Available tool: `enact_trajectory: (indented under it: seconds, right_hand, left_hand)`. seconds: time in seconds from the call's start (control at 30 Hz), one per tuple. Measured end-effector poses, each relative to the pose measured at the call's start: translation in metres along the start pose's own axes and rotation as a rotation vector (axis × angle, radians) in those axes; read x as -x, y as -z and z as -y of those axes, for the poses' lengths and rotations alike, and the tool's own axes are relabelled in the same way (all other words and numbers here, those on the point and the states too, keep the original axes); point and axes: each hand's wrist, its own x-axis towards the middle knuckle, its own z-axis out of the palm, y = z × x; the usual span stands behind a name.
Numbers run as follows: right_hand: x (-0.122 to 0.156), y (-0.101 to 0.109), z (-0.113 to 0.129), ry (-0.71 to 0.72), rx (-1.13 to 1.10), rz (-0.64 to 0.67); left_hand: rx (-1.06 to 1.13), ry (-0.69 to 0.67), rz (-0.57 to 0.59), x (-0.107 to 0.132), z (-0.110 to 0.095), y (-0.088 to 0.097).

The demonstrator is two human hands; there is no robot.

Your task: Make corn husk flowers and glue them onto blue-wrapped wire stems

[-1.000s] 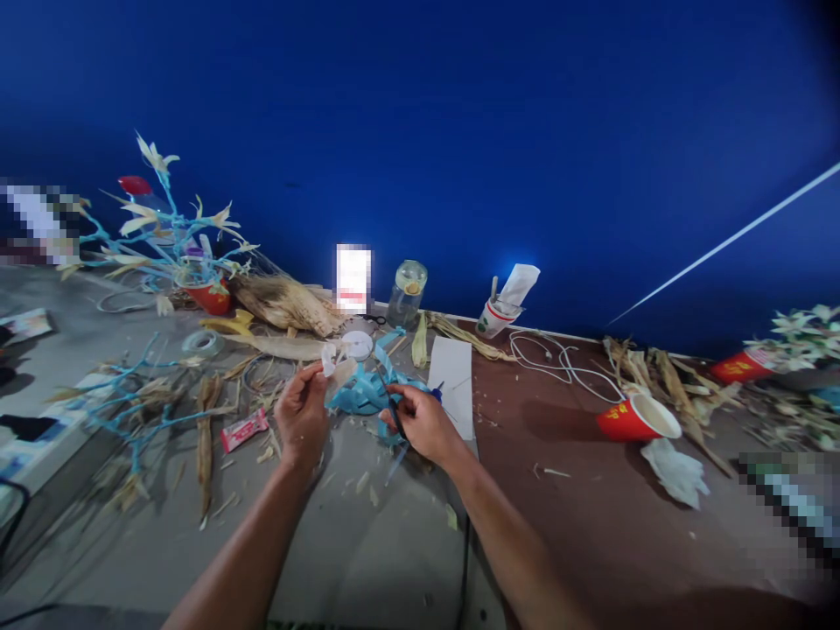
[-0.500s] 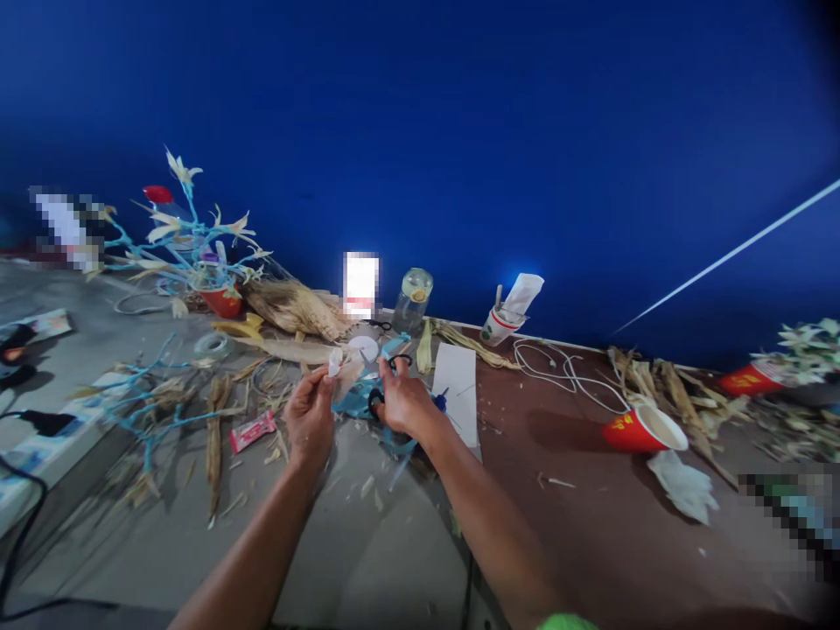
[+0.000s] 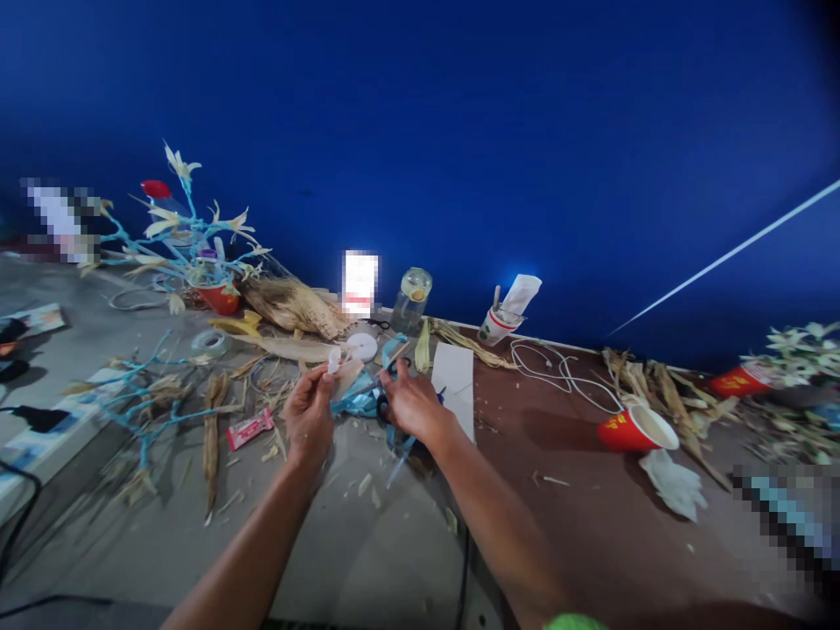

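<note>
My left hand is closed in a pinch on a pale strip of corn husk, with a small white piece sticking up at the fingertips. Black-handled scissors are in my right hand, whose fingers go through the loops. Their blades point left towards the husk strip; I cannot tell whether they touch it. Beneath both hands lies crumpled light-blue ribbon. A white disc-shaped spool sits just behind it, and a white sheet lies right of my right hand.
At left stand a blue-wrapped branch with husk flowers and a power strip. A glass jar and a white cup line the wall. On the right are a tipped red paper cup, crumpled tissue and a white cable.
My right hand has shifted slightly right and down, and the scissor blades have swung from pointing up to pointing more to the left. The left hand keeps its pinch.
</note>
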Motion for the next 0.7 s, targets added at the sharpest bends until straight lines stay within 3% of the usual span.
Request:
enact_trajectory:
  seconds: [0.17, 0.3, 0.37, 0.47, 0.57, 0.7]
  right_hand:
    - [-0.002, -0.007, -0.002, 0.071, -0.062, -0.063]
    - [-0.005, -0.012, -0.011, 0.151, -0.222, -0.078]
    - [-0.007, -0.015, -0.012, 0.131, -0.334, -0.147]
    - [-0.011, -0.024, -0.003, 0.027, -0.693, -0.293]
    - [-0.016, -0.036, 0.015, 0.05, -1.126, -0.321]
    - [-0.026, -0.046, 0.034, -0.027, -1.335, -0.433]
  left_hand:
    - [0.064, -0.012, 0.031, 0.001, 0.004, -0.001]
    - [0.04, -0.008, 0.006, 0.0, 0.005, 0.0]
    - [0.018, -0.017, 0.004, 0.0, 0.004, 0.0]
    - [0.002, -0.046, 0.023, 0.001, 0.004, 0.001]
    - [0.006, -0.072, 0.061, 0.003, 0.005, 0.0]
    - [0.039, -0.04, 0.08, 0.005, 0.006, -0.003]
